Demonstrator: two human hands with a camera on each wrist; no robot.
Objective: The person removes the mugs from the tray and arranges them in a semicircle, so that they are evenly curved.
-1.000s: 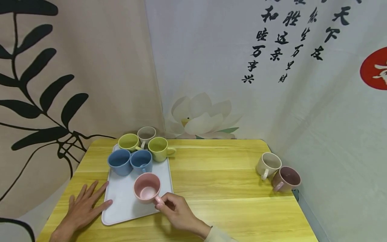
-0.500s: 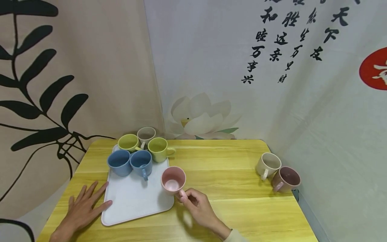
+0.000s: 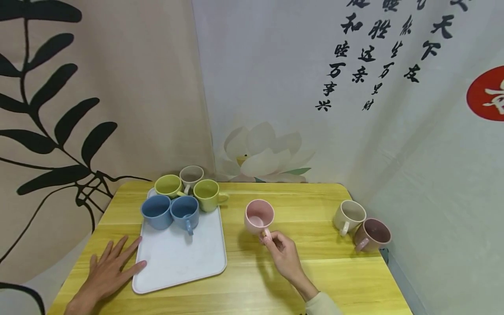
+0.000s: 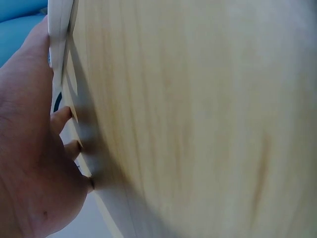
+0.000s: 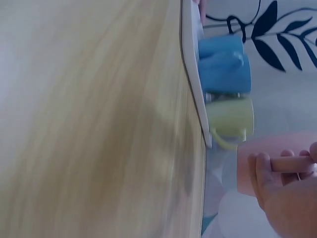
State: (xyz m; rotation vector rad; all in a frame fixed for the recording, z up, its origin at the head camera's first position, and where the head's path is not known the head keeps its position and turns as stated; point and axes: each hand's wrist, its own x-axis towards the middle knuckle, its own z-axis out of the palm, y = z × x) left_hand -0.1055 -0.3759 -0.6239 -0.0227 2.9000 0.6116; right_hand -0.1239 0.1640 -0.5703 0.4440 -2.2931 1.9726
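Observation:
A pink mug [image 3: 259, 216] hangs above the table, right of the white tray [image 3: 181, 262]. My right hand [image 3: 284, 256] pinches its handle; the right wrist view shows thumb and fingers around the handle of the same pink mug [image 5: 247, 163]. The left hand [image 3: 106, 273] lies with spread fingers on the table, its index finger and thumb at the tray's left edge. On the tray's far half stand two blue mugs [image 3: 156, 212], two yellow-green mugs [image 3: 206, 195] and a greyish mug [image 3: 191, 176].
At the table's right edge stand a cream mug [image 3: 350, 217] and a dusky mauve mug [image 3: 372, 235], side by side. The wooden table [image 3: 307, 280] ends at a printed curtain [image 3: 275, 87] behind it.
My right hand has carried the pink mug from over the tray to the right and farther back, over the bare wood. The left hand has stayed in place.

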